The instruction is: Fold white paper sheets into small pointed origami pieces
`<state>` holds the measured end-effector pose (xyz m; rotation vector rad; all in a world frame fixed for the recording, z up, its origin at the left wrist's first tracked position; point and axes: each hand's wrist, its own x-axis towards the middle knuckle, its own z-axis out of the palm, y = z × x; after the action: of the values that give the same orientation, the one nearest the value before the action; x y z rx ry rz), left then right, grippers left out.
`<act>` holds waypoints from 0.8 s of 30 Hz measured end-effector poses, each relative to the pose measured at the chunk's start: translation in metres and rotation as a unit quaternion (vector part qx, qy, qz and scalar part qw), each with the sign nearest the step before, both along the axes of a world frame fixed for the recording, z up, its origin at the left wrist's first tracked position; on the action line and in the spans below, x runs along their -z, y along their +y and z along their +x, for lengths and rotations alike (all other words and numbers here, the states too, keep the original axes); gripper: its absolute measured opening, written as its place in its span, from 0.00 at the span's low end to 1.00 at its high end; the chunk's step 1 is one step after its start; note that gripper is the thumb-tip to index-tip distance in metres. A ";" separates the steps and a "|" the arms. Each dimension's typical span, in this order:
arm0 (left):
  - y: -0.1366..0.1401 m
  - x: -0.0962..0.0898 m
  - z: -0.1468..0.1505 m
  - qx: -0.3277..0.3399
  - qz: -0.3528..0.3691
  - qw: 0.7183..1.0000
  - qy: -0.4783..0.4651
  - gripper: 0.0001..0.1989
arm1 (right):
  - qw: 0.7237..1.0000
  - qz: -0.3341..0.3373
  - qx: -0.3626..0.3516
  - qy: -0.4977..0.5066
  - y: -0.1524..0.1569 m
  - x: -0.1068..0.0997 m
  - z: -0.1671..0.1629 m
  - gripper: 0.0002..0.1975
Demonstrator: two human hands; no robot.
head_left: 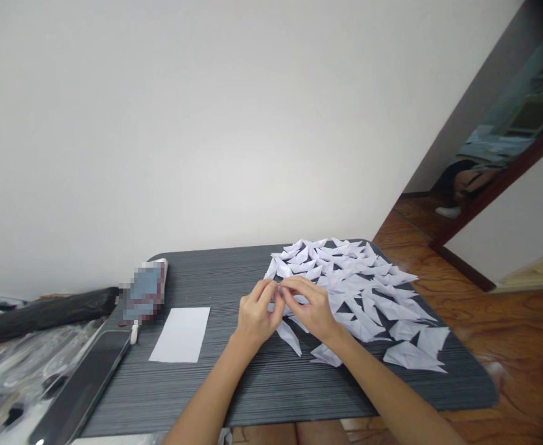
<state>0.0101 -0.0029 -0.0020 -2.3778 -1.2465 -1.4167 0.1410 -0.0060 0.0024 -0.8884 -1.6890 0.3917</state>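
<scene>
My left hand and my right hand meet over the middle of the table, fingertips nearly touching. Thumb and fingers of both are pinched together. A tiny pale bit shows between the fingertips, mostly hidden, and I cannot make out what it is. Many white folded paper pieces, pointed at their ends, lie spread around and beyond my right hand. One folded paper piece lies just below the hands, and another is beside my right forearm. Left of my left hand rests a flat white paper sheet.
The dark table stands against a pale wall. On its left side are a phone-like black slab, a blurred-out packet and a small white object. Plastic-wrapped items crowd the left. Through the doorway, a person's leg shows.
</scene>
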 end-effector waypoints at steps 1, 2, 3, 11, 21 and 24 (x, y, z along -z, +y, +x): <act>0.000 0.000 0.000 -0.002 0.000 1.000 -0.002 0.07 | 1.000 -0.002 0.003 0.004 0.000 0.000 0.000 0.06; 0.000 0.000 0.001 -0.003 0.000 1.000 -0.003 0.07 | 1.000 -0.004 0.005 0.007 0.000 0.000 -0.001 0.06; 0.000 0.000 0.001 -0.004 0.000 1.000 -0.003 0.07 | 1.000 -0.006 0.005 0.010 0.000 0.001 -0.001 0.06; 0.000 0.004 0.003 -0.014 -0.013 0.999 -0.033 0.05 | 0.999 -0.014 0.027 0.027 -0.002 0.004 -0.003 0.06; 0.003 -0.008 -0.003 0.105 -0.083 0.985 -0.108 0.10 | 0.997 -0.022 0.038 0.066 0.000 0.001 0.001 0.07; 0.005 -0.013 -0.010 0.159 -0.121 0.975 -0.094 0.09 | 0.997 -0.019 0.043 0.068 0.001 0.000 0.003 0.06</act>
<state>-0.0003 0.0023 0.0107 -2.7650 -1.1792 -1.7036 0.1442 -0.0046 0.0022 -0.9380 -1.5177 0.4168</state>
